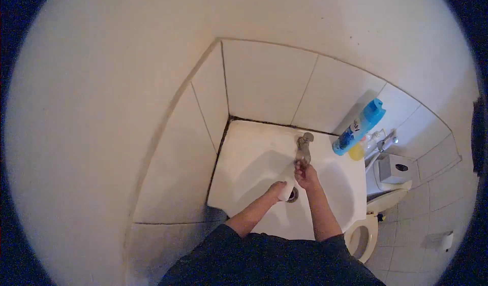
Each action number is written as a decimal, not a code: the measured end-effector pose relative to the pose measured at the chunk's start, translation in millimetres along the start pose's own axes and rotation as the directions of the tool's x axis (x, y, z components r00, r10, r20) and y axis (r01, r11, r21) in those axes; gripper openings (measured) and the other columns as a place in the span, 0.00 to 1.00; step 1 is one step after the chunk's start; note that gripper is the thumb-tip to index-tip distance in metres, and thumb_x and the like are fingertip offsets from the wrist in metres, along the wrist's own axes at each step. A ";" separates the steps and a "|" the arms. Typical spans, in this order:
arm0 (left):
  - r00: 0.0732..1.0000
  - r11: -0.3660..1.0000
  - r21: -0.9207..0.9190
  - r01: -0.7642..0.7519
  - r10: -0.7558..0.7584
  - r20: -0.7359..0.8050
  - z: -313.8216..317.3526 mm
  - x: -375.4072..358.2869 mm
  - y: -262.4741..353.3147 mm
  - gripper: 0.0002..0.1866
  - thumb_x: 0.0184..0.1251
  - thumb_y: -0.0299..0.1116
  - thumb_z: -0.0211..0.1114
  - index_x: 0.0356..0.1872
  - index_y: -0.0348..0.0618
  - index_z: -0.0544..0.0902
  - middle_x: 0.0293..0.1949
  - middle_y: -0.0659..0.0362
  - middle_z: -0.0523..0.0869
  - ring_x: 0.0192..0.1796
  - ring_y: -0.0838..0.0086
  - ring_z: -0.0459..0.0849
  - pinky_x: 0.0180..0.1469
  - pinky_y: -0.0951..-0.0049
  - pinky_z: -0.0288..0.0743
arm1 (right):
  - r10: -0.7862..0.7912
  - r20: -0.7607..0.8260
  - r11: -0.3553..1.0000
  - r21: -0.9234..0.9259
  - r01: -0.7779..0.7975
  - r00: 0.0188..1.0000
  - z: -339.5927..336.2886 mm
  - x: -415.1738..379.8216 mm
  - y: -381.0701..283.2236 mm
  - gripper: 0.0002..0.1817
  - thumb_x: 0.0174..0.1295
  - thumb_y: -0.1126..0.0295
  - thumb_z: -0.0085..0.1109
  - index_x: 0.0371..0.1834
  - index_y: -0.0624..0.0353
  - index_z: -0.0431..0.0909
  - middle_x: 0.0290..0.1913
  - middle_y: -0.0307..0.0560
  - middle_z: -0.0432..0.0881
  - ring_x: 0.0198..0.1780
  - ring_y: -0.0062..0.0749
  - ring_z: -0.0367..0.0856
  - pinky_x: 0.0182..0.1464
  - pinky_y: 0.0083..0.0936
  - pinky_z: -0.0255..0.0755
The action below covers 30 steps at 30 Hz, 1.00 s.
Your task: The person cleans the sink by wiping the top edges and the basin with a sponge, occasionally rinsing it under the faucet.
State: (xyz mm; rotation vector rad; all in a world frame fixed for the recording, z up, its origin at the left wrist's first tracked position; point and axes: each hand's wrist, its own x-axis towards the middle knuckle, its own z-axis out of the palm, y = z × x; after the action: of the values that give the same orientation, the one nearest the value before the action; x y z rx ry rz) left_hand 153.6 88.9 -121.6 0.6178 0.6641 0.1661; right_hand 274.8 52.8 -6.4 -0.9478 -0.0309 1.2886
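My left hand (pixel 277 190) is closed around a smooth white object (pixel 287 188), cup-like in shape but too small to name surely, tilted over the drain (pixel 293 194). Just below the spout of the metal tap (pixel 304 146) is my right hand (pixel 305 176), its fingers curled in. Whether those fingers hold anything or touch the spout is hard to make out. Both hands are inside the white sink (pixel 244 138), the right one slightly higher and nearer the tap.
A blue spray can (pixel 358 128) stands on the sink's right back corner, beside a clear bottle with yellow liquid (pixel 360 150). Farther right are a toilet (pixel 367 235) with its lid up and a tissue box (pixel 399 169). Tiled walls (pixel 269 83) close in the back and left.
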 end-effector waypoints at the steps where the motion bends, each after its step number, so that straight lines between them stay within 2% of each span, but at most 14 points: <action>1: 0.998 0.996 0.086 0.016 -0.010 -0.067 -3.4 -0.7 -2.5 0.17 0.60 0.42 0.53 0.46 0.43 0.72 0.38 0.55 0.78 0.40 0.63 0.78 0.37 0.57 0.74 | 0.007 0.006 1.000 -0.004 -0.007 1.000 -0.4 4.0 1.1 0.11 0.62 0.64 0.40 0.28 0.57 0.69 0.20 0.37 0.68 0.15 0.18 0.60 0.14 0.11 0.55; 5: 0.982 0.980 0.201 0.010 0.027 -0.185 5.1 -45.9 15.3 0.17 0.60 0.42 0.53 0.47 0.44 0.72 0.40 0.55 0.77 0.40 0.64 0.77 0.36 0.55 0.73 | -0.041 0.018 0.967 0.253 0.035 0.999 16.6 19.3 10.0 0.10 0.61 0.66 0.41 0.23 0.55 0.67 0.17 0.34 0.62 0.13 0.17 0.55 0.11 0.10 0.49; 7: 0.969 0.989 0.148 0.009 0.028 -0.246 11.7 -63.3 22.4 0.17 0.60 0.42 0.53 0.47 0.43 0.72 0.40 0.55 0.77 0.40 0.64 0.77 0.37 0.57 0.73 | 0.098 0.191 0.977 -0.207 -0.057 0.977 36.8 29.0 21.5 0.11 0.62 0.64 0.41 0.27 0.57 0.70 0.21 0.37 0.69 0.16 0.18 0.61 0.14 0.09 0.54; 10: 0.959 0.997 0.076 0.005 0.017 -0.282 10.5 -73.6 25.9 0.17 0.59 0.41 0.53 0.47 0.43 0.72 0.40 0.55 0.77 0.40 0.65 0.76 0.38 0.61 0.74 | 0.138 0.081 0.954 -0.280 -0.111 0.987 101.2 32.9 39.8 0.14 0.62 0.62 0.41 0.35 0.59 0.73 0.29 0.42 0.77 0.25 0.20 0.72 0.25 0.12 0.66; 12: 0.968 0.998 0.058 -0.004 0.018 -0.251 4.2 -79.7 25.2 0.18 0.59 0.41 0.53 0.47 0.43 0.71 0.40 0.55 0.76 0.41 0.65 0.76 0.38 0.63 0.73 | 0.034 0.291 0.594 -0.775 0.215 0.956 133.4 26.9 47.6 0.18 0.63 0.60 0.40 0.44 0.62 0.73 0.41 0.47 0.78 0.40 0.30 0.77 0.44 0.23 0.70; 13: 0.967 0.998 0.064 -0.011 0.027 -0.253 3.2 -81.9 24.9 0.18 0.59 0.41 0.53 0.47 0.43 0.71 0.40 0.55 0.76 0.41 0.65 0.76 0.38 0.63 0.73 | 0.045 0.298 0.595 -0.775 0.213 0.954 139.7 28.4 58.2 0.18 0.63 0.60 0.40 0.44 0.62 0.73 0.41 0.47 0.78 0.40 0.30 0.77 0.44 0.23 0.70; 14: 0.967 0.998 0.067 -0.021 0.037 -0.254 1.7 -83.9 24.1 0.18 0.59 0.41 0.53 0.47 0.43 0.71 0.41 0.55 0.76 0.41 0.65 0.76 0.38 0.62 0.73 | -0.101 0.404 0.307 -0.857 0.415 0.909 144.6 28.7 69.1 0.17 0.61 0.63 0.42 0.46 0.64 0.71 0.45 0.52 0.76 0.45 0.38 0.75 0.48 0.30 0.68; 15: 0.967 0.997 0.068 -0.028 0.044 -0.252 0.7 -86.7 24.0 0.18 0.59 0.41 0.53 0.48 0.43 0.71 0.41 0.55 0.76 0.42 0.65 0.76 0.38 0.62 0.73 | -0.204 0.536 -0.032 -0.840 0.542 0.819 146.2 30.7 80.4 0.17 0.59 0.65 0.45 0.47 0.66 0.70 0.48 0.56 0.74 0.50 0.46 0.72 0.52 0.37 0.66; 16: 0.966 0.997 0.069 -0.036 0.052 -0.251 0.3 -88.2 23.4 0.19 0.59 0.42 0.53 0.48 0.43 0.70 0.41 0.55 0.76 0.42 0.65 0.76 0.38 0.62 0.73 | -0.197 0.542 -0.032 -0.836 0.547 0.817 144.4 31.0 93.1 0.17 0.59 0.65 0.45 0.47 0.66 0.70 0.48 0.56 0.74 0.50 0.46 0.72 0.52 0.37 0.66; 18: 0.965 0.996 0.082 -0.045 0.065 -0.254 -1.3 -92.3 20.6 0.19 0.59 0.42 0.53 0.48 0.43 0.70 0.42 0.55 0.75 0.42 0.64 0.76 0.38 0.62 0.73 | -0.308 0.714 -0.339 -0.699 0.629 0.628 136.4 25.1 118.5 0.19 0.60 0.64 0.41 0.52 0.64 0.67 0.52 0.58 0.71 0.56 0.49 0.67 0.57 0.40 0.60; 22: 0.961 0.993 0.102 -0.051 0.076 -0.265 -4.8 -105.1 16.9 0.20 0.59 0.43 0.53 0.49 0.43 0.69 0.43 0.55 0.75 0.42 0.64 0.75 0.39 0.61 0.73 | -0.069 0.845 -0.419 -0.507 0.753 0.531 155.0 -23.0 123.8 0.20 0.61 0.63 0.41 0.53 0.62 0.67 0.54 0.57 0.69 0.58 0.47 0.65 0.59 0.38 0.58; 24: 0.961 0.993 0.109 -0.051 0.079 -0.265 -4.9 -107.3 17.0 0.20 0.59 0.43 0.53 0.50 0.43 0.69 0.43 0.55 0.75 0.42 0.64 0.75 0.39 0.61 0.73 | 0.431 0.865 -0.118 -0.227 0.967 0.256 162.5 -33.7 121.7 0.23 0.61 0.60 0.41 0.57 0.61 0.64 0.58 0.53 0.66 0.60 0.45 0.62 0.62 0.36 0.54; 27: 0.962 0.991 0.121 -0.052 0.082 -0.261 -4.7 -108.7 15.3 0.21 0.60 0.43 0.53 0.51 0.43 0.68 0.44 0.54 0.74 0.43 0.64 0.75 0.39 0.61 0.73 | 0.536 0.842 -0.234 0.084 0.969 0.057 148.6 -19.1 122.4 0.26 0.61 0.58 0.40 0.62 0.58 0.57 0.64 0.48 0.57 0.65 0.37 0.55 0.65 0.33 0.48; 30: 0.964 0.990 0.122 -0.065 0.094 -0.249 -4.7 -105.9 16.0 0.22 0.60 0.44 0.53 0.51 0.43 0.67 0.45 0.54 0.74 0.43 0.63 0.75 0.39 0.60 0.72 | 0.551 0.825 -0.262 0.030 0.965 0.124 149.2 -8.2 115.6 0.29 0.61 0.55 0.39 0.63 0.56 0.55 0.65 0.45 0.55 0.66 0.34 0.53 0.65 0.33 0.48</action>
State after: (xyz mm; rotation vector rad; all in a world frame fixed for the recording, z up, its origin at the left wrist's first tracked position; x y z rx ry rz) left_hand 68.6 68.7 -59.4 0.7402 0.9022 0.2883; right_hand 104.2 128.8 22.5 -0.8357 -2.7896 0.3378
